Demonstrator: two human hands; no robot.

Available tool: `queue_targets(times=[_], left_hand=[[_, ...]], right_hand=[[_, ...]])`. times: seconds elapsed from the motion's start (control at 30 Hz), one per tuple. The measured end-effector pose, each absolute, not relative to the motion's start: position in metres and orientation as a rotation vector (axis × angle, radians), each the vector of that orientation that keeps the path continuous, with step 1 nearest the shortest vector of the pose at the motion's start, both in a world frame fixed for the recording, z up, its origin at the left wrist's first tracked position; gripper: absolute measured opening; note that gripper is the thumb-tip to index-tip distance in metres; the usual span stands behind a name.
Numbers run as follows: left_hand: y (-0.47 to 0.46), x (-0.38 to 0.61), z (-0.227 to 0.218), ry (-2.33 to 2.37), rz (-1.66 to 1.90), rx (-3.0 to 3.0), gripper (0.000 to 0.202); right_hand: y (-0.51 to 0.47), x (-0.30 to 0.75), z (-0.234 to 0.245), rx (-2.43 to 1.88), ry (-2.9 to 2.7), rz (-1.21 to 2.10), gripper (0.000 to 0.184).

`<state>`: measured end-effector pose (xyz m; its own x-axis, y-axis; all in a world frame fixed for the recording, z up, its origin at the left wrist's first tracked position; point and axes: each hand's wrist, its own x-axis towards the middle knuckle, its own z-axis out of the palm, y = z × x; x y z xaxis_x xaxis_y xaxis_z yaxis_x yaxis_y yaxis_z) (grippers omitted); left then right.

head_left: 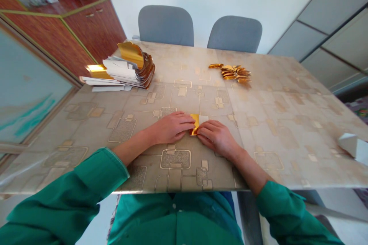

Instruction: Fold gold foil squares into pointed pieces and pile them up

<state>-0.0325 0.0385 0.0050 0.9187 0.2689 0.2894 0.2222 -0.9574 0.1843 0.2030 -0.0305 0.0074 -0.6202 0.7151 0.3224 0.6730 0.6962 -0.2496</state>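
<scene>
Between my two hands on the table lies a small sheet of gold foil paper (194, 119), shiny gold on its left part and white at the upper right. My left hand (175, 127) is closed on its left edge, the fingers together and pointing right. My right hand (216, 136) pinches the lower right part, where the paper looks folded or curled. The fingers of both hands cover much of the sheet. Farther back to the right is a small pile of folded gold paper pieces (235, 72).
A thick stack of gold and white paper sheets (126, 69) stands at the back left of the patterned table (184, 101). Two grey chairs (166, 26) are behind it. A white folded paper object (354, 147) sits near the right edge. A wooden cabinet (92, 26) is at the left.
</scene>
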Motion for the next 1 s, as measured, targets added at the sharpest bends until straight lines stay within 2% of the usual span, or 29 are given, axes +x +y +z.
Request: queue_targets(times=[0.6, 1.0], left_hand=[[0.034, -0.015, -0.005, 0.582, 0.584, 2.631, 0.022], [0.022, 0.001, -0.001, 0.901, 0.482, 2.657, 0.016]], right_hand=[[-0.044, 0.202, 0.006, -1.193, -2.247, 0.467, 0.004], [-0.044, 0.195, -0.001, -1.314, -2.123, 0.411, 0.011]])
